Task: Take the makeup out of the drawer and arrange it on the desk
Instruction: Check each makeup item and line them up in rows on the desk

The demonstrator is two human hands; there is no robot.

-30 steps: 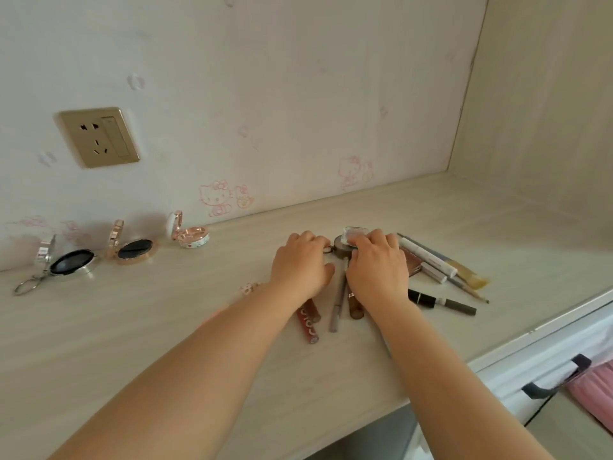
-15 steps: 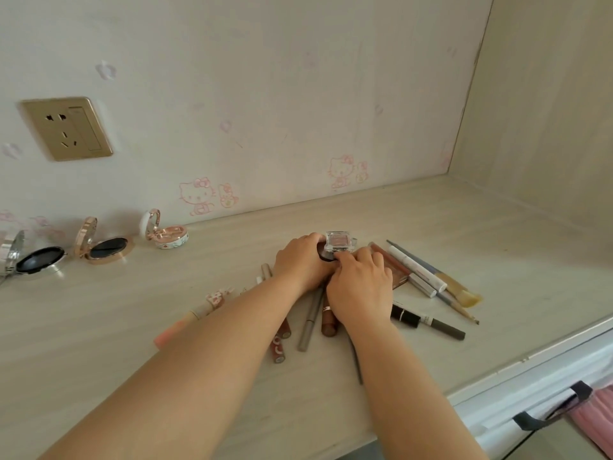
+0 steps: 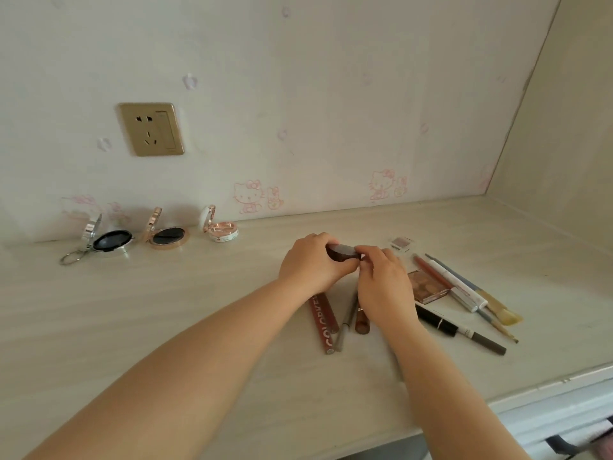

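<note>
Item: small dark brown compact [image 3: 345, 253], round-edged, glossy (lid probably being opened for display). Held between left hand [image 3: 313, 263], fingers curled around it, and right hand [image 3: 381, 280], fingertips pinching its rim, above the desk [image 3: 199, 310]. Right of the compact: clear square pot [image 3: 402, 243], shimmer palette [image 3: 428, 286], slim pencils. Left: three open cushion cases [image 3: 166, 232], propped against the wall.

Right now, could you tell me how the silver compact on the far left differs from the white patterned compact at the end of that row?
The silver compact has a shiny silver case, a dark pan and a ring hanging off its left side; the white patterned compact is smaller, with rose-gold trim, a pale interior and no ring. The silver compact sits farthest left, the white patterned compact nearest the hands. Both stand open on the desk by the wall, lids upright.
</note>
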